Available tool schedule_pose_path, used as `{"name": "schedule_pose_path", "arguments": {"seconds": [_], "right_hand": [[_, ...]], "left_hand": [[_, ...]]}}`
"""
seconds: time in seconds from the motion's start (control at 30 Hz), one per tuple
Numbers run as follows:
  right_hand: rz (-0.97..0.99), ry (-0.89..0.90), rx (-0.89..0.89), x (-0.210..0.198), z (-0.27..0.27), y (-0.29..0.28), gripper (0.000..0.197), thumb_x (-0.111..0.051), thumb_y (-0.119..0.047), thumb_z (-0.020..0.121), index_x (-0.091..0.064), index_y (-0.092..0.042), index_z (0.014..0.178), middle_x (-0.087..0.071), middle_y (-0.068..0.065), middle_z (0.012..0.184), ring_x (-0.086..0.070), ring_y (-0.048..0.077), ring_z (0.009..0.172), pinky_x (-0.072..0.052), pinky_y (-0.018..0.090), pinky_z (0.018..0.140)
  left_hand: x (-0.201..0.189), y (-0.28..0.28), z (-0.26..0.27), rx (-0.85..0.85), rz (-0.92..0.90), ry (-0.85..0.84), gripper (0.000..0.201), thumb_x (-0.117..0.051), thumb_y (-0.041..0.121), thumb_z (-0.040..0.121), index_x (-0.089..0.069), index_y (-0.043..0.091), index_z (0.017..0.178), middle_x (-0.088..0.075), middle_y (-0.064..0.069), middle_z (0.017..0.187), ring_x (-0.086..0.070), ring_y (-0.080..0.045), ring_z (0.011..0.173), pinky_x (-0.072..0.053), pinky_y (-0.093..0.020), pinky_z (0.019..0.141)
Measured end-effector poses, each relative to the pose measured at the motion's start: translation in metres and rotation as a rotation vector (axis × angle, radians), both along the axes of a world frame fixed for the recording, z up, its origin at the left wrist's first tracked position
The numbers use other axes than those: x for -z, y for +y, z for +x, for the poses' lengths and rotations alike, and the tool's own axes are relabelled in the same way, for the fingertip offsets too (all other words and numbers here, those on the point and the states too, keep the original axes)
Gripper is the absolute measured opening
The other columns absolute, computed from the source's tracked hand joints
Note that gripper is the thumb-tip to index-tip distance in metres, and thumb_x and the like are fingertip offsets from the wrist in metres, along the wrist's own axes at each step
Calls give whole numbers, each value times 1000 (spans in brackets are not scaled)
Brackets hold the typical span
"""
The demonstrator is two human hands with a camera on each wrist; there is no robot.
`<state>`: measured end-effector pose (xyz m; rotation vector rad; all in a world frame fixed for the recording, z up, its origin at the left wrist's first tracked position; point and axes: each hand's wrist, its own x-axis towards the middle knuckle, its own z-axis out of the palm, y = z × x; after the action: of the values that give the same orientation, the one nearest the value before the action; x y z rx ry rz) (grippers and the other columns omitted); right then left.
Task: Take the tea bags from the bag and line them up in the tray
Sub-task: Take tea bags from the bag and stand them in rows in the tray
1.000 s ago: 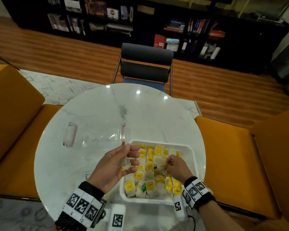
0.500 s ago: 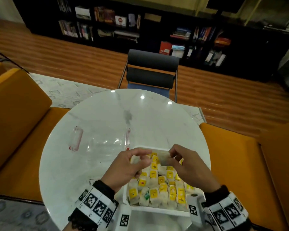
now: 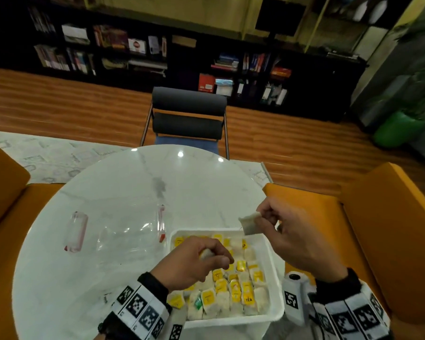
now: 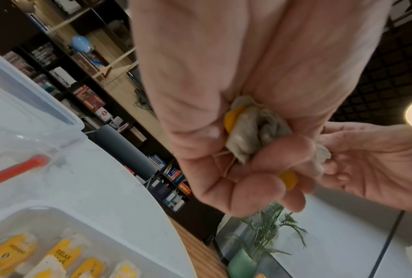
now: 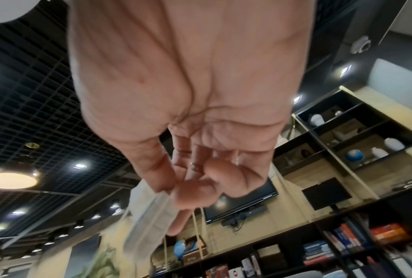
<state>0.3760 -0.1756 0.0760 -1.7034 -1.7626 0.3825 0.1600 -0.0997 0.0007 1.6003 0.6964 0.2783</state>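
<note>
1. The round white marble bench (image 3: pixel 103 241) fills the lower middle of the head view, with a dark chair (image 3: pixel 188 116) behind it and bookshelves (image 3: pixel 133 52) across the top of the frame.
2. A clear plastic bag (image 3: pixel 118 231) with a red zip strip lies flat on the bench at centre left, just beside the tray.
3. The white tray (image 3: pixel 271 251) sits at the lower centre. We see rows of tea bags (image 3: pixel 233 288) inside it, most with yellow tags.
4. Writing we can read: "TEA" on a tag in the tray's near right corner in the head view, and "RELAX" on a yellow tag at the lower left of the left wrist view.
5. Our right hand (image 3: pixel 290 239) is raised over the tray's far right corner, thumb and fingertip pinching one pale tea bag (image 3: pixel 250 223) by its upper edge; its strings hang down in the right wrist view.
6. Our left hand (image 3: pixel 194 261) hovers knuckles-up over the tray's left half, fingers curled round a crumpled bunch of tea bags (image 4: pixel 252 131), with yellow tags and thin string showing between the fingers.
</note>
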Motion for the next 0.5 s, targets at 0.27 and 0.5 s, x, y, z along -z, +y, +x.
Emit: {"name": "schedule_pose_path", "arguments": {"seconds": [0.27,0.5], "right_hand": [[-25,85,183,11,18,-14,19,-68,-7,89,-58,-22,81,-57,-8,70,-51,16,63,-37,22,50],[-198,272,262,48,-6,-18,15,-63,-9,86,-55,-17,76,-59,3,68,-54,21,62,-46,41,55]], "left_hand": [[0,-3,-10,21,-45,8,12,-67,19,96,-78,18,92,-75,6,94,-64,-3,77,-49,-27,58],[-3,-8,2,-186,-172,-132,7,-76,10,86,-81,13,90,-75,4,85,-60,-6,66,-46,-26,54]]}}
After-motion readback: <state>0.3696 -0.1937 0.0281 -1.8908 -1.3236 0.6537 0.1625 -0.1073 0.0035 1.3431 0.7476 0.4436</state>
